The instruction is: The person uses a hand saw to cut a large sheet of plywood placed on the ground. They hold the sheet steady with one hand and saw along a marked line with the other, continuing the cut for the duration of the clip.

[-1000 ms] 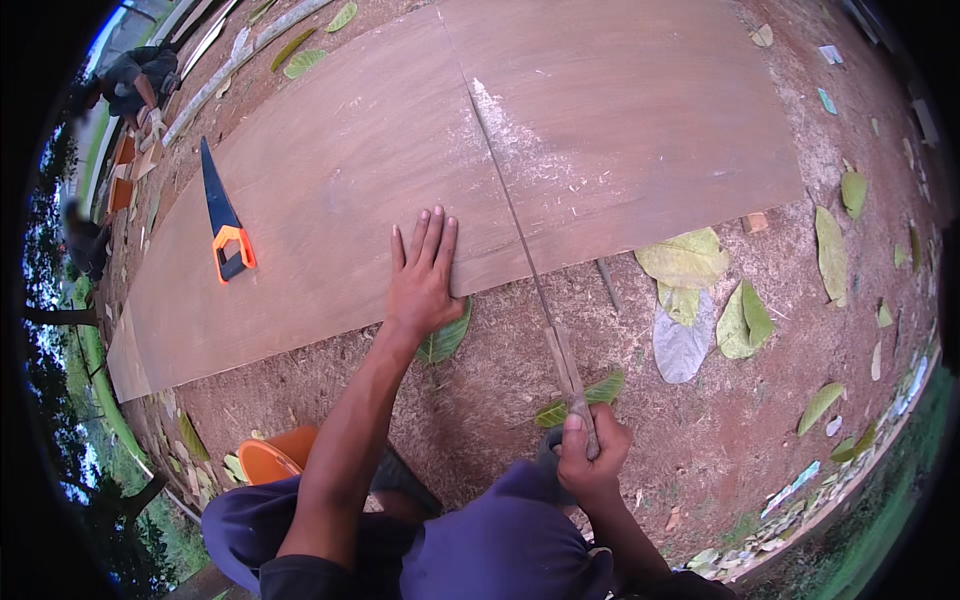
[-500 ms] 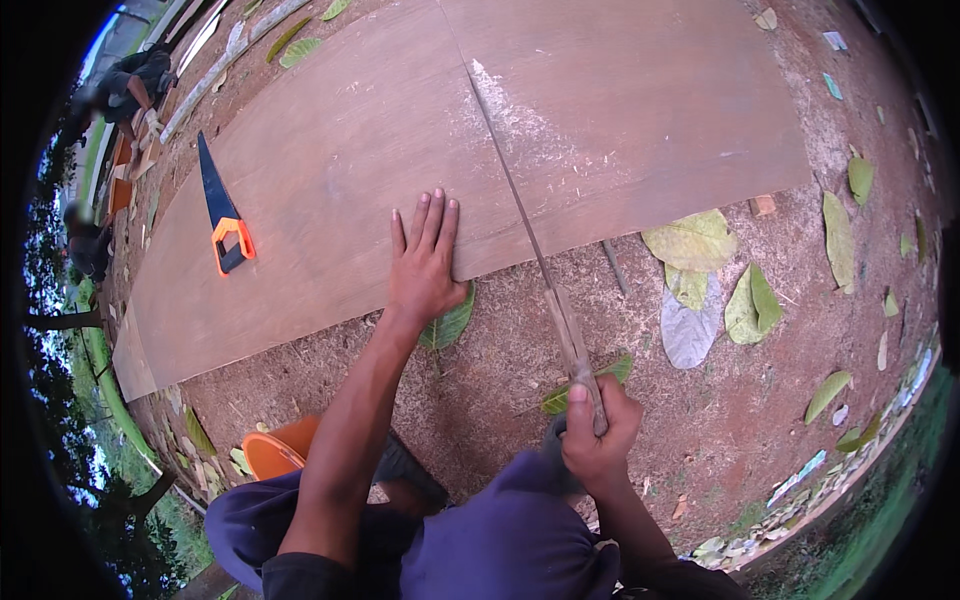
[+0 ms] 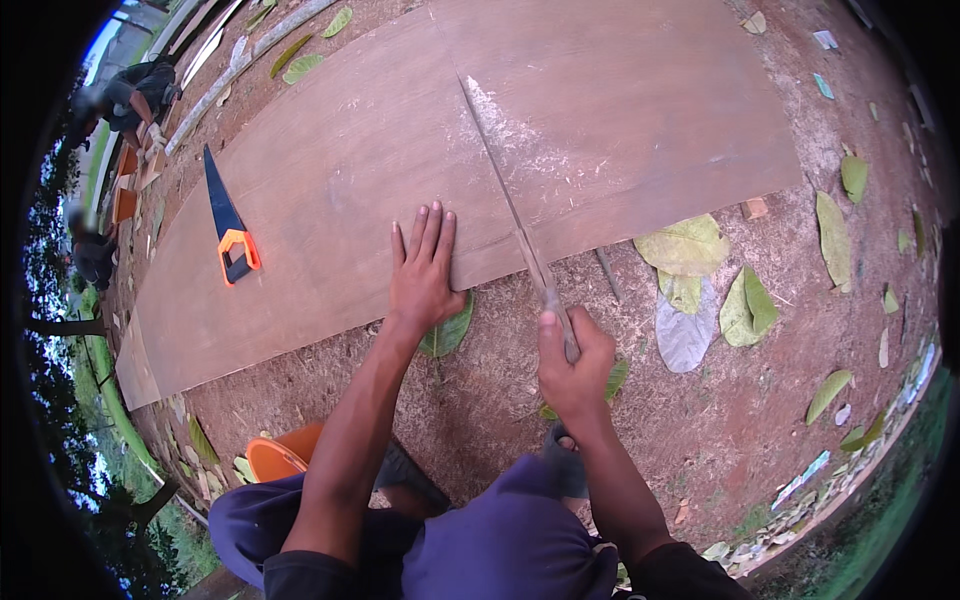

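A wide brown plywood sheet (image 3: 330, 220) lies across the ground before me, with a thin straight line running over it. My left hand (image 3: 425, 268) rests flat on its near edge, fingers stretched out, holding nothing. In my right hand (image 3: 577, 365) is the wooden handle of a handsaw (image 3: 543, 275), gripped with the thumb on top. Its narrow dark blade lies along the line in the sheet, the handle just off the near edge. Pale sawdust (image 3: 510, 135) is scattered beside the blade.
A second handsaw (image 3: 240, 258), orange and black, lies on the sheet's left part. An orange bucket (image 3: 275, 458) stands beside my left leg. Large leaves (image 3: 685, 245) and a wood block (image 3: 754, 208) lie by the near edge. Two people (image 3: 140, 95) are at the far left.
My right hand has pushed the handsaw forward along the line, bringing its handle up to the sheet's near edge. My left hand stays flat on the sheet.
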A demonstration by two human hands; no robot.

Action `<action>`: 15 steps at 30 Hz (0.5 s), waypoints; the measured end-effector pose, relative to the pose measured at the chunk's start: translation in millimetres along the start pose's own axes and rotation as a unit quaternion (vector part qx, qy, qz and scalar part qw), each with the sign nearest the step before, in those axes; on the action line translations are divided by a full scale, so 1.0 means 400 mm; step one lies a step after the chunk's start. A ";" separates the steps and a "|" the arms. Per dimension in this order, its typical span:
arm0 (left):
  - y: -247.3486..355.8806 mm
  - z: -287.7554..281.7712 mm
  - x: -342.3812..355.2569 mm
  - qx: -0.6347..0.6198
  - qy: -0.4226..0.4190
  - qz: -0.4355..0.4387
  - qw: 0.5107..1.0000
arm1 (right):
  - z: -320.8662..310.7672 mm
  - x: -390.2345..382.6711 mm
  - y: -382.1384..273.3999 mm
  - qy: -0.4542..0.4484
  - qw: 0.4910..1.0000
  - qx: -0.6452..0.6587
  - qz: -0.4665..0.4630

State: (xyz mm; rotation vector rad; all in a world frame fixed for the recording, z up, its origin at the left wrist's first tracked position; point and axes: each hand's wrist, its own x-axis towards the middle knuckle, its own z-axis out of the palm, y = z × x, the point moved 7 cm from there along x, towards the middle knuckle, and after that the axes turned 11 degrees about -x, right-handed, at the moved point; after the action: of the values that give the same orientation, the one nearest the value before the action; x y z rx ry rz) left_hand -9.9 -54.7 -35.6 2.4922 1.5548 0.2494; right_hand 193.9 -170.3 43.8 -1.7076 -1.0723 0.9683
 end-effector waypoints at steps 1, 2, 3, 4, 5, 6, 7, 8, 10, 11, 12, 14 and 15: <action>0.006 0.002 0.009 0.004 0.003 0.003 1.000 | 0.048 0.095 -0.004 0.003 1.000 -0.013 -0.005; 0.013 0.004 0.020 0.000 0.005 0.005 1.000 | 0.079 0.176 -0.007 0.021 0.999 -0.019 -0.018; 0.017 0.008 0.022 -0.005 0.003 0.005 1.000 | 0.094 0.219 -0.009 0.036 0.999 -0.025 -0.027; 0.005 0.011 0.003 -0.009 -0.005 -0.001 1.000 | 0.100 0.192 0.004 0.025 1.000 -0.016 -0.004; -0.006 0.012 -0.014 -0.003 -0.013 -0.004 1.000 | 0.089 0.138 0.017 0.009 1.000 -0.006 0.014; -0.021 0.004 -0.027 0.008 -0.015 -0.009 1.000 | 0.075 0.079 0.026 -0.009 1.000 0.007 0.025; -0.028 0.000 -0.023 0.016 -0.011 -0.009 1.000 | 0.021 -0.005 0.032 0.006 1.000 -0.008 0.012; -0.015 0.002 -0.008 -0.022 -0.020 -0.010 1.000 | -0.049 -0.087 0.028 0.007 1.000 -0.003 -0.002; 0.009 -0.005 0.024 -0.017 -0.009 0.005 1.000 | -0.134 -0.197 0.022 0.010 1.000 -0.010 0.012; 0.016 0.001 0.020 -0.016 -0.016 0.009 1.000 | -0.125 -0.180 0.022 0.010 1.000 -0.010 0.014; 0.013 0.007 0.021 -0.013 -0.027 0.000 1.000 | -0.110 -0.149 0.018 0.011 1.000 -0.010 0.015; 0.008 0.009 0.019 -0.017 -0.033 -0.009 0.999 | -0.045 -0.035 0.021 0.005 0.999 0.002 0.036; 0.011 0.014 0.020 -0.019 -0.039 -0.011 0.999 | 0.013 0.073 0.007 0.017 1.000 -0.016 0.009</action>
State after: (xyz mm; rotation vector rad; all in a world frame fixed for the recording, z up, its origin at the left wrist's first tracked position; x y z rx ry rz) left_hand -1.2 -50.0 -39.7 2.4242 1.5315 0.1759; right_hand 199.4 -142.2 35.1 -1.7562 -1.0569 0.9350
